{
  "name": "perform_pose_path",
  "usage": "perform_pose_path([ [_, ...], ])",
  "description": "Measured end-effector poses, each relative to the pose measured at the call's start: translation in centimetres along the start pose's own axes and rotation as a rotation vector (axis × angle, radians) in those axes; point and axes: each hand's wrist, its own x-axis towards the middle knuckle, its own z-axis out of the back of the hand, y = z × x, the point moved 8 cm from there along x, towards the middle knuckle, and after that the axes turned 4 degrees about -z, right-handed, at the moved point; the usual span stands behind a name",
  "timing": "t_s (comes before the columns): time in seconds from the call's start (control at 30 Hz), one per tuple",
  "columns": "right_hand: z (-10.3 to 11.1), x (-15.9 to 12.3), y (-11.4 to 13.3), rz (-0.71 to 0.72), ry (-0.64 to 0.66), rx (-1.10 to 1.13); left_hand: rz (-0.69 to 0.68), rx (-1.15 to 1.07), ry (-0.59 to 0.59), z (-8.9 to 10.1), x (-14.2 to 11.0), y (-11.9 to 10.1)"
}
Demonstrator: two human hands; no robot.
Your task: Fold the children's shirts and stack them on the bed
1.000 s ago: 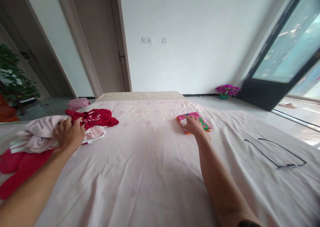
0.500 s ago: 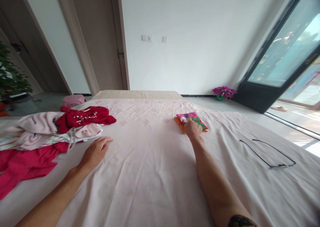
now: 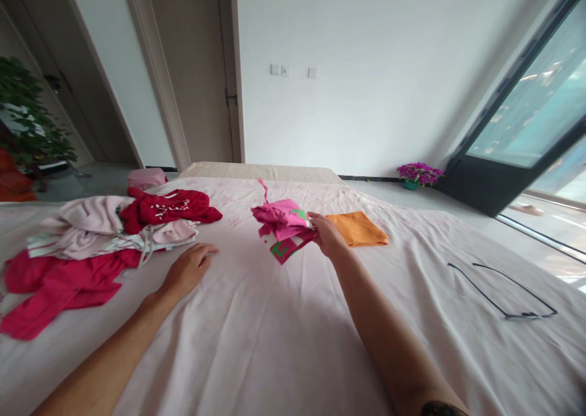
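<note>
My right hand (image 3: 328,235) is closed on the edge of a pink patterned garment (image 3: 284,222), with green and white marks and a pink cord sticking up at its far left. The garment is partly unfolded and hangs over the middle of the bed. Just right of that hand, a folded orange cloth (image 3: 359,228) lies flat on the sheet. My left hand (image 3: 191,269) rests on the sheet with its fingers stretched out, holding nothing. Beside it, on the left, lies a heap of clothes (image 3: 91,227) in red, pale pink and white.
Dark-framed glasses (image 3: 508,309) lie on the pale pink sheet (image 3: 274,337) at the right. Beyond the bed are a pink stool (image 3: 147,178), a pot of purple flowers (image 3: 419,174) and a leafy plant (image 3: 32,117). A glass door (image 3: 517,123) stands at the right.
My right hand has lifted the pink garment off the orange cloth and carried it left, where it has come partly unfolded. My left hand stays on the sheet. The view has shifted slightly.
</note>
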Motion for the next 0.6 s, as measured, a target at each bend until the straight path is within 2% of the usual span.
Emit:
perform_pose_path([
  [0.07, -0.7, -0.6, -0.1, 0.079, 0.003, -0.290, 0.003, -0.007, -0.008, 0.2, 0.0, -0.2],
  [0.1, -1.4, -1.0, 0.2, 0.142, 0.052, -0.423, 0.003, -0.009, -0.015, 0.3, 0.0, -0.3],
  [0.2, -4.8, -3.1, 1.1, 0.372, 0.366, -0.685, 0.004, -0.012, -0.021, 0.3, 0.0, -0.4],
  [0.27, -6.8, -4.8, 1.6, 0.507, 0.487, -0.815, 0.003, -0.005, -0.018, 0.2, 0.0, -0.4],
  [0.33, -7.9, -5.6, 1.6, 0.565, 0.445, -0.946, 0.000, 0.008, -0.018, 0.3, 0.0, -0.5],
  [0.43, -8.2, -5.0, 1.0, 0.492, 0.293, -0.986, -0.007, 0.014, -0.022, 0.3, 0.0, -0.5],
  [0.5, -7.3, -3.7, 0.4, 0.365, 0.193, -0.819, -0.011, 0.015, -0.019, 0.3, 0.0, -0.4],
  [0.6, -3.3, -0.9, -0.3, 0.140, -0.018, -0.323, -0.008, 0.022, -0.011, 0.1, 0.0, -0.2],
])
